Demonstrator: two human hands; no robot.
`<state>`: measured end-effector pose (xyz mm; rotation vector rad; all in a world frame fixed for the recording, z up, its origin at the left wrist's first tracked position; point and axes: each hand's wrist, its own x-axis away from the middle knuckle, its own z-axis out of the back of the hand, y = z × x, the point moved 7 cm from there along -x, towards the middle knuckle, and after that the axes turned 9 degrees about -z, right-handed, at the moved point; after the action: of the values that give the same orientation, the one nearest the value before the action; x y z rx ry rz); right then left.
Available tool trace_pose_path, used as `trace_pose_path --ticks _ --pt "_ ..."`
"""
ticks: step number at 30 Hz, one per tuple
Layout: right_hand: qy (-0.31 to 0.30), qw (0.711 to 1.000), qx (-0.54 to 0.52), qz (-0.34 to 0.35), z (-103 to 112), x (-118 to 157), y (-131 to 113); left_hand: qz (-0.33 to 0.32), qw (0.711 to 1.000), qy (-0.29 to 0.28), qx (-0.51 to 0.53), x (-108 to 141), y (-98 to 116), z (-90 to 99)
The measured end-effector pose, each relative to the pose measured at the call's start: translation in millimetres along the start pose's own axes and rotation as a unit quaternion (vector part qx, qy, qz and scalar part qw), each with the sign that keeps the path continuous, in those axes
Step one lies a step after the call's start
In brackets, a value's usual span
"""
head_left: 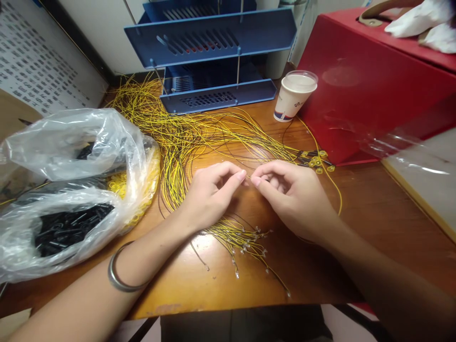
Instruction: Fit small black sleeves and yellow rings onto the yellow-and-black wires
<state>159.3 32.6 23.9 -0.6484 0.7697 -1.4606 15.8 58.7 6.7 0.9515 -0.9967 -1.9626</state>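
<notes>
Over the middle of the table, my left hand (215,192) pinches a thin yellow wire (248,176) between thumb and forefinger. My right hand (290,187) pinches the same wire close by, its fingers curled; whatever else lies inside them is hidden. Below my hands fans out a bundle of yellow and black wires (228,237) with small shiny metal terminals at the ends. Behind them stretches a large tangle of yellow and dark wires (199,126). Right of it, several wires end in black sleeves and yellow ring pieces (316,161).
On the left stand clear plastic bags (133,142) holding black sleeves (71,225) and yellow ring parts (142,199). A blue tiered tray (213,38) is at the back, beside a paper cup (294,97). A red box (366,85) occupies the right rear of the wooden table (384,213).
</notes>
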Motion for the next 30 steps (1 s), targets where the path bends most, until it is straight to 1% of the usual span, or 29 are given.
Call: trace_pose_path --ticks 6,8,10,14,16,19,24,30 --pt "0.004 1.000 -0.007 -0.004 2 1 2 0.018 0.998 0.049 0.021 -1 -7 7.3" --pt "0.007 1.000 -0.014 -0.005 2 1 2 0.012 0.999 0.045 0.005 -1 -8 7.6" --pt "0.008 1.000 -0.027 -0.007 3 1 2 -0.007 0.999 0.025 -0.030 -1 -6 6.1" --pt "-0.002 0.999 -0.052 -0.016 1 1 2 -0.061 0.993 -0.048 -0.094 2 5 -1.5" --pt "-0.012 0.998 -0.064 -0.018 0 2 2 -0.072 0.988 -0.081 -0.111 3 8 -5.3" --pt "-0.026 0.997 -0.078 -0.013 -1 2 0 -0.071 0.984 -0.112 -0.120 3 10 -8.8" --pt "-0.040 0.996 -0.074 0.002 -3 4 -2 -0.098 0.979 -0.135 -0.118 2 11 -13.2" --pt "-0.046 0.996 -0.072 0.008 -3 4 -4 -0.151 0.975 -0.114 -0.118 2 15 -11.8"
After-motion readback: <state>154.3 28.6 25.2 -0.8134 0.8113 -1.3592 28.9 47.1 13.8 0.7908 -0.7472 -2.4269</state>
